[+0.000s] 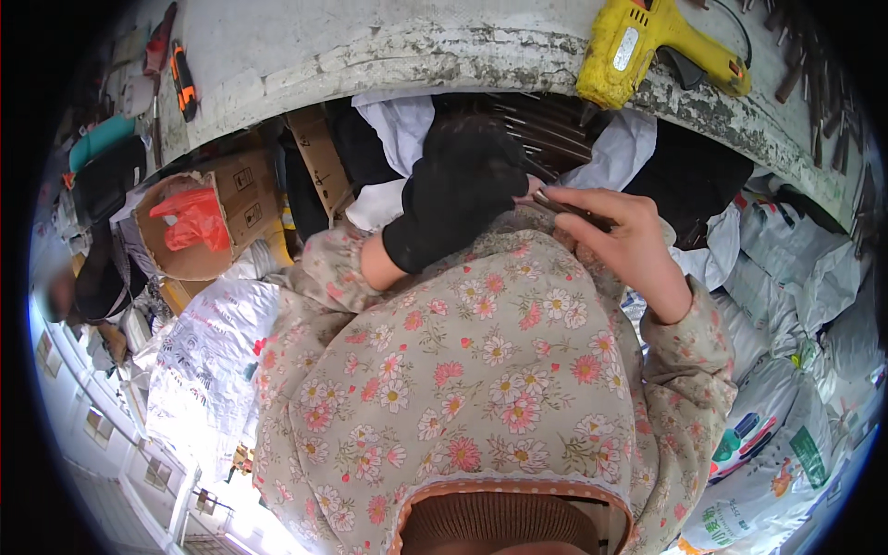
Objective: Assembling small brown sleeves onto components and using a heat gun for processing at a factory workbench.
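My right hand (622,231) is bare and pinches a thin dark brown rod (581,215) with a shiny metallic end. Close against that end is my left hand (467,190), in a black glove with the fingertips showing. Its fingers are curled closed, and what they hold, if anything, is hidden by the glove. Both hands meet just in front of my flowered smock (472,370). Beyond them, several similar brown rods (548,134) with silvery ends lie in a bundle between white wrappings, below the bench edge.
A yellow glue gun (629,51) lies on the worn bench (407,55) at its front edge. More brown rods (814,83) are scattered far right. An orange-black utility knife (182,81) rests at the left. A cardboard box (242,199) holds a red bag (196,218); plastic bags (768,444) crowd the right.
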Demonstrator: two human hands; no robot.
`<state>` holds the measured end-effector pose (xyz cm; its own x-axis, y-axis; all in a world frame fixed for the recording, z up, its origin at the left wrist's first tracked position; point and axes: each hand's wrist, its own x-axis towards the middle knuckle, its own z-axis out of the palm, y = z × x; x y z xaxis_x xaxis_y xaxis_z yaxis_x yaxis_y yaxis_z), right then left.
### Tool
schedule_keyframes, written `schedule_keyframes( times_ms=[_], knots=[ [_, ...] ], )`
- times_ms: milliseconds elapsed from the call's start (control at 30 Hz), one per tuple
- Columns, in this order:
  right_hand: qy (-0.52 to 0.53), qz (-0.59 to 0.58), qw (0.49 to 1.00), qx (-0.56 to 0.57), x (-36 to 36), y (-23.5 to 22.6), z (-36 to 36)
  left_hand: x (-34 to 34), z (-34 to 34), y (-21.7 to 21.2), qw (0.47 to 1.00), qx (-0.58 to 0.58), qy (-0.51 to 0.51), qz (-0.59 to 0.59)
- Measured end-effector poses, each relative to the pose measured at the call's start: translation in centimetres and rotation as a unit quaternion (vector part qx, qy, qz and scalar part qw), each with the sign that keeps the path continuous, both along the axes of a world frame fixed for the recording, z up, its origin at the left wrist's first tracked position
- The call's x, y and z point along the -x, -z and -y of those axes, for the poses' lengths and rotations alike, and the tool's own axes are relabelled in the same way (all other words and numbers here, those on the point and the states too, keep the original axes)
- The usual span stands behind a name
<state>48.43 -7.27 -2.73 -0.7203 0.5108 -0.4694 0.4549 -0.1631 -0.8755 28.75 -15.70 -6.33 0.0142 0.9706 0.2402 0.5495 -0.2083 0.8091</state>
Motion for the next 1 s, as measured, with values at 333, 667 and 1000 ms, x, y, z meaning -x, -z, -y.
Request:
schedule_keyframes(
  times_ms=[333, 667, 1000],
  knots=[
    [-0.116, 0.078, 0.858, -0.494, 1.7, 14.3, -2.8, 2.1, -6.6, -2.1, 0.989, -0.076, -0.105, -0.069],
    [-0.109, 0.021, 0.909, -0.401, -0.4, 9.3, -1.9, 5.3, -23.1, -3.0, 0.94, -0.094, -0.11, -0.309],
    [0.219, 0.009, 0.966, -0.141, -9.0, 0.7, -11.3, 5.1, -22.9, -1.1, 0.964, -0.132, -0.13, -0.189]
  ],
)
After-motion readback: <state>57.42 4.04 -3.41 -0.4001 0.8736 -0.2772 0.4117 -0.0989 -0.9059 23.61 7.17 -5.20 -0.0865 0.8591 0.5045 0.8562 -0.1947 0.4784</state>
